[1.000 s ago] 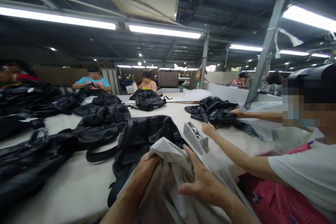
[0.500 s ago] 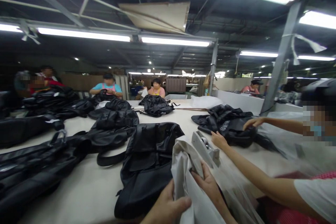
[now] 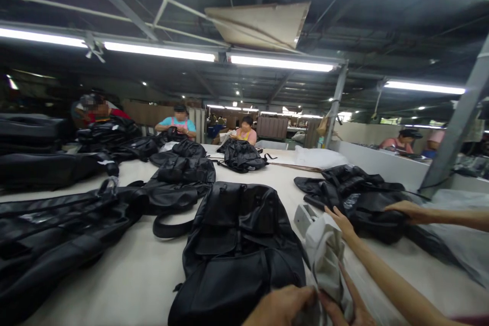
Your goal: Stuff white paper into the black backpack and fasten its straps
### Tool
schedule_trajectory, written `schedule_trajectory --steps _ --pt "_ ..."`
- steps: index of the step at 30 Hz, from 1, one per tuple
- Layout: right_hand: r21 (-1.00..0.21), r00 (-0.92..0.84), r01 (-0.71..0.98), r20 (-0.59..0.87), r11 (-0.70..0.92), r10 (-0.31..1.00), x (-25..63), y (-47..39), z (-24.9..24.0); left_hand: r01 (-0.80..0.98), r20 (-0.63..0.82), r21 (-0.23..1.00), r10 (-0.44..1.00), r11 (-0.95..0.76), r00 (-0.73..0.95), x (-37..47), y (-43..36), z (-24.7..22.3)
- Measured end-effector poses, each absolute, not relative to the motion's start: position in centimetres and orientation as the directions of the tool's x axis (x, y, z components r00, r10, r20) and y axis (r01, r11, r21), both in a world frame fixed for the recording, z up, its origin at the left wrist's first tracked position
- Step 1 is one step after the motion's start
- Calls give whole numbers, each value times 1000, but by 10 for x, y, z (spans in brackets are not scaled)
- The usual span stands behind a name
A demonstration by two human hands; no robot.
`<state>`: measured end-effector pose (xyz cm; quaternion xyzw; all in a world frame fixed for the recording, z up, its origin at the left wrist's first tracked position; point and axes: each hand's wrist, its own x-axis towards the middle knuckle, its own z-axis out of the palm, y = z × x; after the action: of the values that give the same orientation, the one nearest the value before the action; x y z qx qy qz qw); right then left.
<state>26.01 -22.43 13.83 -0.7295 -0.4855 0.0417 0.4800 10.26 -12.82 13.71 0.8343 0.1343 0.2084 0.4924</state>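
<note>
My left hand (image 3: 284, 306) is closed on the lower part of a bunched, greyish-white sheet (image 3: 324, 244), perhaps plastic or thin cloth. My right hand (image 3: 347, 303) grips the same sheet from the right, its fingers partly hidden in the folds. Both hands are close together at the bottom edge of the view. Just left of the sheet, a black backpack (image 3: 244, 244) lies flat on the pale table (image 3: 126, 265), front pockets up. Behind the sheet stands a grey tape dispenser (image 3: 303, 218), partly covered by it.
At right, a co-worker's hands (image 3: 407, 211) rest on another black backpack (image 3: 367, 204). Several more black bags (image 3: 69, 229) cover the left and far table. Clear plastic (image 3: 458, 234) lies at the right. Other people (image 3: 178, 125) work at the back.
The view has turned left. My hands have lowered with the sheet and come closer together; the sheet now looks more bunched and covers part of the tape dispenser.
</note>
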Motion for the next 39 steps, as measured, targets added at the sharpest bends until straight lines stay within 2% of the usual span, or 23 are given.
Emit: schedule_trajectory --steps 1,3,5,6,7,9,14,18,20,24,26,28,30,33,39 --pt "-736 541 672 412 -82 733 266 -223 139 51 275 809 454 -586 848 96 -113 149" --pt "-735 582 667 417 -117 699 279 -217 141 227 395 681 610 -697 687 86 -77 170" --pt "-681 573 718 460 -144 678 290 -207 146 477 466 432 642 -765 609 84 -38 176" --pt "-623 541 767 498 -154 677 294 -198 149 572 459 289 636 -767 621 87 -19 174" --pt "-549 498 819 534 -168 683 297 -188 153 612 441 199 627 -766 642 92 -2 167" --pt "-404 416 893 570 -200 709 299 -165 159 632 386 96 614 -769 689 104 26 146" --pt "-297 410 908 485 -296 772 290 -110 151 654 322 -31 612 -756 722 126 69 98" --pt "-173 363 932 472 -319 803 272 -95 120 600 302 -95 551 -794 778 124 84 93" --pt "-111 307 951 475 -290 824 262 -96 107 572 298 -102 523 -814 798 120 86 101" --pt "68 203 967 374 -245 905 239 -101 100 562 363 -84 500 -823 787 116 84 133" --pt "173 180 953 329 -247 927 227 -102 102 573 409 -73 499 -816 764 117 81 155" --pt "223 195 936 313 -271 930 214 -102 104 589 447 -66 504 -805 739 119 75 175" --pt "210 231 931 296 -299 927 205 -102 105 597 466 -67 504 -800 727 121 66 189" --pt "123 285 939 242 -320 928 203 -103 113 599 473 -84 498 -796 727 122 48 197" --pt "-287 423 895 306 -341 853 208 -104 142 602 459 -120 494 -789 738 119 14 194"
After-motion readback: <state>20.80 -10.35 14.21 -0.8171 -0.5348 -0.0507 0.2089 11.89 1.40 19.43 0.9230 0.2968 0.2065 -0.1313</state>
